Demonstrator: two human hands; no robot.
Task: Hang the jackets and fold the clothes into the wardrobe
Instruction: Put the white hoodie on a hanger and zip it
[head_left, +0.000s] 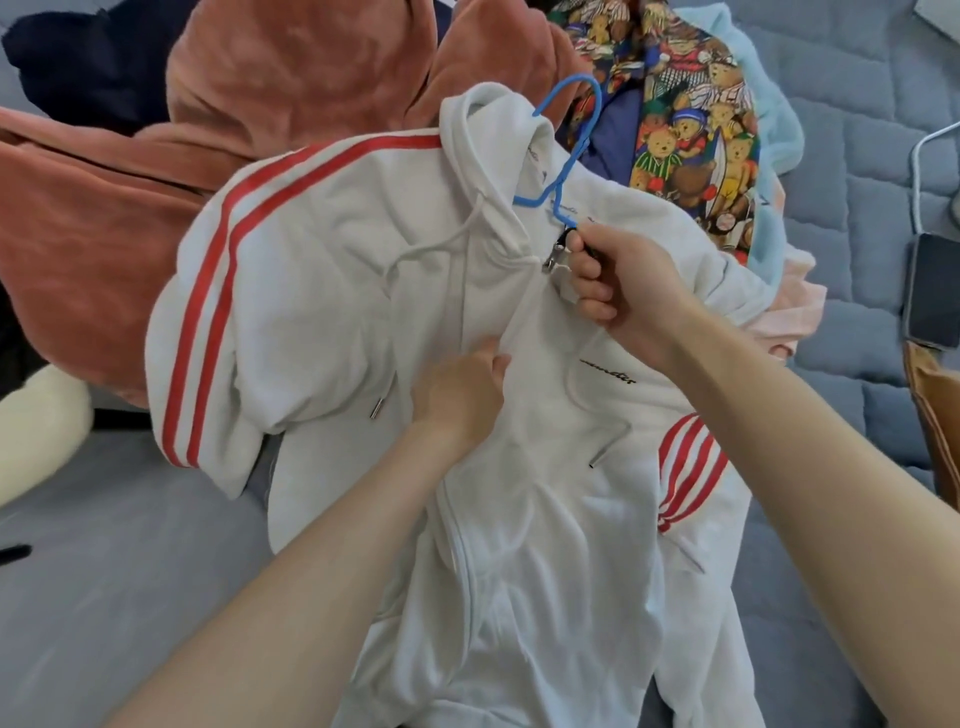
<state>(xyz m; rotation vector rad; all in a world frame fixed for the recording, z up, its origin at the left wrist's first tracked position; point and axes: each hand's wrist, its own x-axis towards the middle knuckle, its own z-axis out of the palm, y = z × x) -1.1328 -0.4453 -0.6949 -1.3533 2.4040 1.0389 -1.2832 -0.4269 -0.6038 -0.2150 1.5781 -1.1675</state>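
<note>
Bed: a grey quilted cover (104, 519) lay under everything.
Hoodie: you had one white zip hoodie (332, 270), front up on the bed and over the pile, with two red stripes per sleeve and black chest script. Its hem was cut off below.
Pile: a rust fleece (104, 234) and a bear-print shirt (685, 119) lay behind; the rest was too buried to count.
Left hand: your left hand (457, 395) gripped the front fabric beside the zip, fingers curled.
Right hand: your right hand (623, 291) pinched the zip pull (556, 254) at the collar.
Hanger: one blue hanger (582, 135), hook out of the neck, arms hidden inside.
</note>
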